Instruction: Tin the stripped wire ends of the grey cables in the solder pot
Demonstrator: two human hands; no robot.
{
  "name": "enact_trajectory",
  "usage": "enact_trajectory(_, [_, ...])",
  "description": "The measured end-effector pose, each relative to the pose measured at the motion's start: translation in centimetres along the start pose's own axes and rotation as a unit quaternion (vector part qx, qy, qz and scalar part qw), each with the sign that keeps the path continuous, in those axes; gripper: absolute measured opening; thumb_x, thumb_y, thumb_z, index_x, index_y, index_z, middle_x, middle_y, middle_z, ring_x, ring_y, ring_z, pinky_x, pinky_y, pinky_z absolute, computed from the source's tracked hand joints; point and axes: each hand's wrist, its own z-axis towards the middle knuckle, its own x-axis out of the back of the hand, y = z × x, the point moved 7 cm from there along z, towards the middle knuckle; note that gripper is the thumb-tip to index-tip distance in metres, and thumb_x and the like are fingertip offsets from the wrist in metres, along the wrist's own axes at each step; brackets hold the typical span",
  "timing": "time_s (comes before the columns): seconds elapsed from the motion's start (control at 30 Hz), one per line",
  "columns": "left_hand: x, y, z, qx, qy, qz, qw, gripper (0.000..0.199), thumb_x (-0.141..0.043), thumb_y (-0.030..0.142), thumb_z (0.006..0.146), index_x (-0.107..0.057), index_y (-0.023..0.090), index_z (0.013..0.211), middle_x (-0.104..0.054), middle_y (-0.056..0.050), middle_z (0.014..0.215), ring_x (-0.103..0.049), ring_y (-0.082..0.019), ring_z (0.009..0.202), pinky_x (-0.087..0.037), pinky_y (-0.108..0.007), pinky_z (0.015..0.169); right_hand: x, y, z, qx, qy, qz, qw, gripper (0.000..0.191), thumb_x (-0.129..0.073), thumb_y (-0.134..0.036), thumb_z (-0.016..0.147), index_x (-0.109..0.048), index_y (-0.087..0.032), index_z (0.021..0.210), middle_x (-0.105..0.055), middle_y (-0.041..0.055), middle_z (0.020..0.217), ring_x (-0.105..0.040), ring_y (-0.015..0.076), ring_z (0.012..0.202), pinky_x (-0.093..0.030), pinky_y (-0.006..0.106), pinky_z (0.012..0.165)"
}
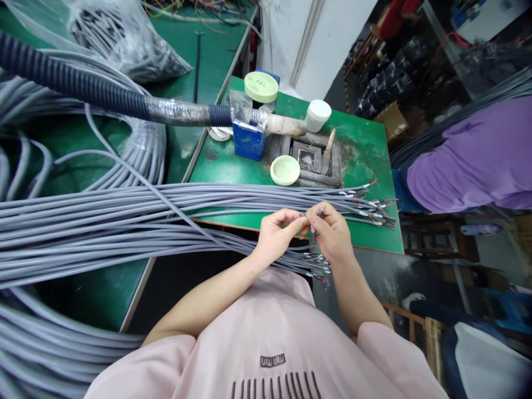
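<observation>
Pinching just right of the frame's centre, the left hand (277, 231) and right hand (331, 230) have fingers nearly closed at the end of a grey cable (313, 238); its thin wires (303, 216), mostly covered, are hard to distinguish.

An upside-down patch (272, 361) on the pink shirt (257, 321) seems to read "MIU MIU"; lid marks (260, 81) are unclear.

Cool, diffuse light, seemingly from above, falls evenly on a green surface (366, 160), brightest on a white pillar (332, 44) and glinting off a plastic bag (124, 41). Deep shadow pools below the surface, and the right background sits dim. Wide-angle distortion stretches the soft edges; detail between the fingers (296, 225) is too small to read.
</observation>
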Motion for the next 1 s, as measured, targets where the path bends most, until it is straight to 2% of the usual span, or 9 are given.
enact_trajectory(0.17, [0.0,-0.1,0.2,0.006,0.002,-0.021,1.000,0.030,-0.079,0.039,0.065,-0.063,0.014,0.067,-0.064,0.001,0.059,-0.058,-0.010,0.054,-0.049,-0.024,0.057,0.5,0.1,0.1,0.001,-0.024,0.004,1.000,0.019,-0.075,-0.031,0.072,-0.060,-0.021,0.078,-0.059,-0.0041,0.070,-0.061,0.0106,0.058,-0.054,0.026,0.059])
enact_trajectory(0.3, [0.0,0.1,0.1,-0.017,-0.007,-0.020,1.000,0.026,-0.077,0.037,0.069,-0.064,0.014,0.068,-0.065,0.001,0.061,-0.060,-0.011,0.058,-0.051,-0.025,0.062,1.0,-0.4,0.5,-0.001,-0.021,-0.041,0.999,0.017,-0.071,-0.035,0.076,-0.063,-0.020,0.080,-0.062,-0.0031,0.069,-0.063,0.0117,0.059,-0.053,0.027,0.061])
enact_trajectory(0.47, [0.4,0.3,0.4,-0.048,0.012,0.008,0.999,0.024,-0.075,0.037,0.071,-0.065,0.016,0.069,-0.065,0.000,0.063,-0.060,-0.012,0.061,-0.050,-0.026,0.065,0.2,-1.5,0.9,-0.002,-0.060,-0.129,0.990,0.020,-0.066,-0.038,0.080,-0.060,-0.019,0.075,-0.059,-0.0031,0.065,-0.059,0.0111,0.058,-0.051,0.025,0.057])
enact_trajectory(0.57, [0.9,0.4,1.0,-0.060,0.038,0.032,0.997,0.022,-0.075,0.037,0.071,-0.067,0.016,0.070,-0.066,0.000,0.066,-0.058,-0.011,0.063,-0.048,-0.025,0.066,0.3,-2.5,1.6,0.014,-0.044,-0.155,0.987,0.021,-0.060,-0.038,0.084,-0.055,-0.020,0.075,-0.057,-0.0046,0.060,-0.053,0.0091,0.049,-0.044,0.023,0.048])
enact_trajectory(0.67, [1.6,0.7,1.6,-0.078,0.041,0.098,0.991,0.018,-0.071,0.035,0.075,-0.069,0.017,0.074,-0.066,-0.001,0.070,-0.055,-0.012,0.064,-0.044,-0.025,0.064,1.5,-4.2,3.3,0.052,-0.006,-0.214,0.976,0.019,-0.055,-0.036,0.086,-0.052,-0.021,0.074,-0.052,-0.0060,0.055,-0.045,0.0080,0.043,-0.037,0.022,0.044])
enact_trajectory(0.73, [1.8,1.4,1.9,-0.124,0.019,0.190,0.974,0.014,-0.068,0.032,0.078,-0.070,0.018,0.077,-0.067,-0.002,0.071,-0.055,-0.013,0.066,-0.043,-0.026,0.065,2.9,-5.5,5.5,0.079,0.026,-0.292,0.953,0.017,-0.054,-0.033,0.084,-0.053,-0.020,0.072,-0.049,-0.0057,0.053,-0.043,0.0086,0.045,-0.035,0.022,0.046])
enact_trajectory(0.83, [1.6,2.2,1.8,-0.215,-0.034,0.358,0.908,0.013,-0.061,0.028,0.084,-0.071,0.020,0.081,-0.068,-0.003,0.075,-0.056,-0.016,0.073,-0.043,-0.031,0.073,5.5,-6.4,9.9,0.082,0.061,-0.430,0.897,0.016,-0.054,-0.028,0.080,-0.053,-0.019,0.067,-0.047,-0.0040,0.052,-0.044,0.0109,0.051,-0.034,0.024,0.051])
enact_trajectory(0.9, [1.6,1.9,1.7,-0.234,-0.065,0.442,0.863,0.016,-0.056,0.027,0.087,-0.069,0.019,0.086,-0.070,-0.005,0.080,-0.057,-0.018,0.077,-0.041,-0.032,0.075,6.9,-6.0,13.1,0.059,0.068,-0.503,0.860,0.018,-0.053,-0.028,0.078,-0.052,-0.018,0.063,-0.048,-0.0025,0.053,-0.047,0.0126,0.056,-0.034,0.025,0.054])
enact_trajectory(1.0, [1.6,1.1,1.9,-0.224,-0.111,0.513,0.821,0.018,-0.053,0.028,0.089,-0.068,0.018,0.092,-0.070,-0.007,0.088,-0.057,-0.019,0.081,-0.040,-0.033,0.076,7.6,-4.9,17.1,0.032,0.062,-0.580,0.812,0.020,-0.055,-0.028,0.076,-0.053,-0.017,0.060,-0.052,0.0000,0.058,-0.050,0.0148,0.063,-0.036,0.027,0.060])
